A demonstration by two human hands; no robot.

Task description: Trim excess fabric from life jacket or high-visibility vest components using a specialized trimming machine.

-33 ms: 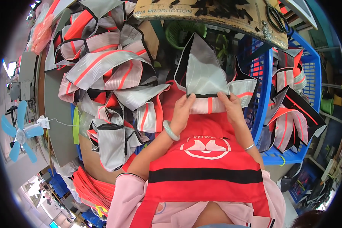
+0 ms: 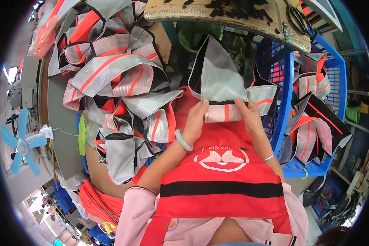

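Both of my hands pinch a silver-grey sewn fabric piece (image 2: 221, 74) with black-bound edges and an orange-red stripe. My left hand (image 2: 196, 118) grips the left end of its black-bound edge, thumb on top. At the right end of the same edge, my right hand (image 2: 250, 117) has its thumb on top too. Between them the edge is held roughly straight. A pointed grey panel rises beyond it, and a striped band hangs below, over my red apron (image 2: 221, 184). The fingers under the fabric are partly hidden.
Similar striped grey pieces (image 2: 115, 78) are heaped to my left. On the right, a blue plastic basket (image 2: 289, 98) holds more. Ahead stands a worn board (image 2: 233, 18) with black scraps and scissors (image 2: 298, 20), a green basket (image 2: 188, 39) beneath it. A blue fan (image 2: 23, 144) is far left.
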